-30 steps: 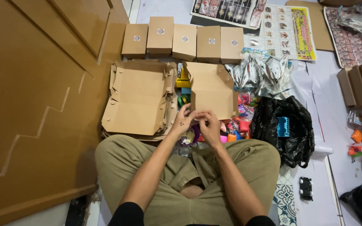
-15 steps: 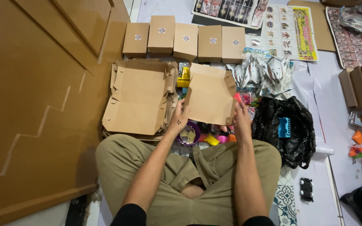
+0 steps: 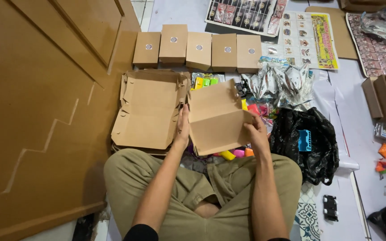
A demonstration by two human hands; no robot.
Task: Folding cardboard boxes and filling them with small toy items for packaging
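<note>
Two hands: both grip one flat cardboard blank point(image 3: 216, 118), held above the lap of a person sitting cross-legged in khaki trousers point(image 3: 202, 196).
Left hand point(image 3: 183, 129): fingers pressed together along the blank's left edge, thumb side toward the camera.
Right hand point(image 3: 256, 130): fingers curled over the lower right edge, pinching the card between thumb and fingers.
Blank's position: just in front of the knees, over a scatter of small coloured plastic toys point(image 3: 235, 153) on the floor, and just right of a stack of unfolded blanks point(image 3: 150, 109).
Blank's heading: its long axis runs roughly from the person outward, tilted a little to the left at the far end; a crease crosses it about midway, and the far half leans up and away (the near half faces the camera more squarely).
Progress, as a judgement: this piece is still flat, creased but with no walls raised, so folding it looks barely begun.
Done: five closed brown boxes point(image 3: 199, 49) stand in a row farther out, each with a small round mark on top.
Left: the pile of blanks beside the left hand remains unfolded, and toys are still loose.
Farther right: a black plastic bag point(image 3: 307, 138) and clear wrapped packets point(image 3: 282, 82).
Farthest: printed sheets point(image 3: 309, 38) lying on the floor.
</note>
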